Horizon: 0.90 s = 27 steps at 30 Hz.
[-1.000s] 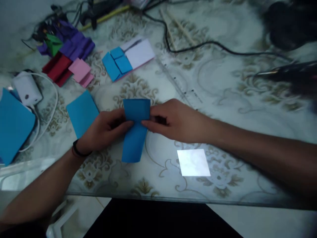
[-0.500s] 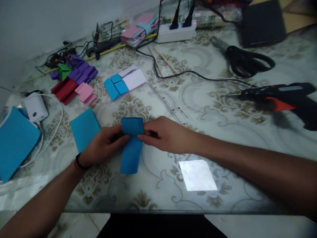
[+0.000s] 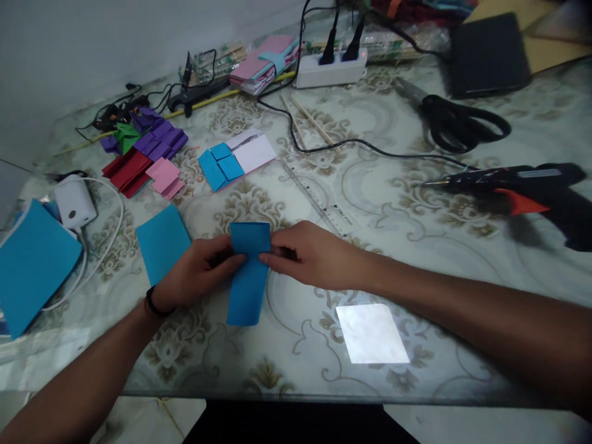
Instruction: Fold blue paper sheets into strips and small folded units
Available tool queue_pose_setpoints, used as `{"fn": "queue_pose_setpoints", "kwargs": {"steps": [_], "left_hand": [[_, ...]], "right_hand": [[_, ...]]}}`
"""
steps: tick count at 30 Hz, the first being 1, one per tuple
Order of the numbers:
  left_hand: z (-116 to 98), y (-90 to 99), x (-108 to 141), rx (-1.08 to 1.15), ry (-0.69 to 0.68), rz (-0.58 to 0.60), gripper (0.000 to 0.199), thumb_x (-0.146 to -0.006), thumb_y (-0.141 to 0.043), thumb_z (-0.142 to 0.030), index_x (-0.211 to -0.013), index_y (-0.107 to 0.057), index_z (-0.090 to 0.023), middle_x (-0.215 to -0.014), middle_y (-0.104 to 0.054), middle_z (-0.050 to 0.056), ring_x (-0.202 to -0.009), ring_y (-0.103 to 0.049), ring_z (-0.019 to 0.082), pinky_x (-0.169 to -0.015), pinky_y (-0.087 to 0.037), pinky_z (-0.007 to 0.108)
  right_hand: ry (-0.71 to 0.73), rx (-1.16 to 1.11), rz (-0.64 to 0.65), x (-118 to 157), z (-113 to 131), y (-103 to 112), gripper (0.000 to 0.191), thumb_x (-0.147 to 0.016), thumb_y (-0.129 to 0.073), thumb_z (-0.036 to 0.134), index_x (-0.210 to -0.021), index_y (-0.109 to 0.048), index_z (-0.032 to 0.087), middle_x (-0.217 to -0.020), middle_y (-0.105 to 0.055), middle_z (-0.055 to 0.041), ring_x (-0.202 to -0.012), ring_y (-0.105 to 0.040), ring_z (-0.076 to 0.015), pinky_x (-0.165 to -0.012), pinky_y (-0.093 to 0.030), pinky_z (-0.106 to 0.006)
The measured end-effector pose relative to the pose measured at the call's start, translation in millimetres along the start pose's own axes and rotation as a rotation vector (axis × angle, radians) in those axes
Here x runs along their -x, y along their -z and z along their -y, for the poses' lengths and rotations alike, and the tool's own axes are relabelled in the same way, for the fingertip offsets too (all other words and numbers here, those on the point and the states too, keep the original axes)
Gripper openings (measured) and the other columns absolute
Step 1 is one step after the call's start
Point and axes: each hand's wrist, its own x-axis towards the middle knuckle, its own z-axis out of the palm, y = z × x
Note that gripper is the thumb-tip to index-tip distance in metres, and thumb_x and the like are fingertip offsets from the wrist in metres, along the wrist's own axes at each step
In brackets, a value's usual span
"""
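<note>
The head view shows the left hand (image 3: 187,274) and the right hand (image 3: 317,256) close together, each pinching one side of a strip of blue paper (image 3: 247,296) in front of the person, with the patterned surface (image 3: 217,370) beneath. Both thumbs press on the near face while the other fingers go behind, and how those fingers sit at the back cannot be made out. The strip's upper part leans at a different angle from the lower, and its top edge looks doubled, so the layers want keeping flush. To handle it well, keep the two thumbs level and press with equal force, since a harder pull on one side would likely skew the bend. It helps to line up the side edges before pressing firmly, then work any crease outward from the middle; paper this light should take a fold easily but also mark easily if the grip slips. Pressing it flat against the surface would likely give a sharper line than pinching in the air. A loose blue sheet (image 3: 161,240) lies just beside the left hand, and a clear ruler (image 3: 314,196) lies beyond the right hand, its edge possibly handy for checking straightness.
</note>
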Motion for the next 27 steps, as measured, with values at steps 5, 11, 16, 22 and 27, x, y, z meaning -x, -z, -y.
{"fn": "queue_pose_setpoints", "kwargs": {"steps": [5, 11, 16, 22, 27], "left_hand": [[-1.0, 0.2, 0.0, 0.030, 0.002, 0.006, 0.028, -0.104, -0.061, -0.037, -0.117, -0.075, -0.017, -0.103, -0.080, 0.004, -0.086, -0.069, 0.017, -0.076, -0.056, 0.025], [-1.2, 0.7, -0.2, 0.033, 0.018, 0.009, 0.027, -0.104, -0.061, -0.039, -0.114, -0.075, -0.017, -0.101, -0.079, 0.004, -0.087, -0.069, 0.017, -0.076, -0.055, 0.026], [-0.8, 0.6, 1.0, 0.005, 0.033, 0.008, 0.029, -0.104, -0.060, -0.041, -0.106, -0.075, -0.016, -0.095, -0.078, 0.004, -0.082, -0.067, 0.017, -0.071, -0.054, 0.025], [-1.4, 0.1, 0.8, 0.006, 0.023, 0.000, 0.029, -0.104, -0.060, -0.041, -0.106, -0.075, -0.016, -0.097, -0.078, 0.004, -0.085, -0.068, 0.018, -0.076, -0.055, 0.027], [-0.8, 0.6, 1.1, 0.027, 0.018, 0.001, 0.029, -0.104, -0.061, -0.041, -0.111, -0.075, -0.017, -0.103, -0.079, 0.005, -0.090, -0.070, 0.019, -0.079, -0.056, 0.027]], "right_hand": [[0.005, -0.010, 0.007, -0.2, -0.3, 0.8, 0.034, -0.100, -0.056, 0.034, -0.070, -0.048, 0.018, -0.058, -0.045, 0.0062, -0.053, -0.040, -0.0072, -0.059, -0.027, -0.024], [-0.006, -0.018, 0.003, -0.2, -0.3, 0.6, 0.036, -0.100, -0.055, 0.036, -0.070, -0.045, 0.019, -0.058, -0.044, 0.0061, -0.053, -0.039, -0.0077, -0.058, -0.025, -0.024], [-0.015, -0.012, 0.012, -0.1, 0.8, 0.4, 0.036, -0.100, -0.056, 0.035, -0.069, -0.045, 0.019, -0.057, -0.043, 0.0064, -0.052, -0.038, -0.0077, -0.057, -0.025, -0.024], [0.016, -0.011, -0.002, -0.3, -0.9, 0.6, 0.035, -0.100, -0.056, 0.034, -0.070, -0.046, 0.019, -0.057, -0.044, 0.0067, -0.052, -0.039, -0.0070, -0.058, -0.026, -0.024], [0.021, -0.008, 0.005, -0.8, -0.7, 0.7, 0.034, -0.100, -0.055, 0.034, -0.071, -0.046, 0.019, -0.058, -0.044, 0.0069, -0.053, -0.039, -0.0070, -0.058, -0.026, -0.024]]}}
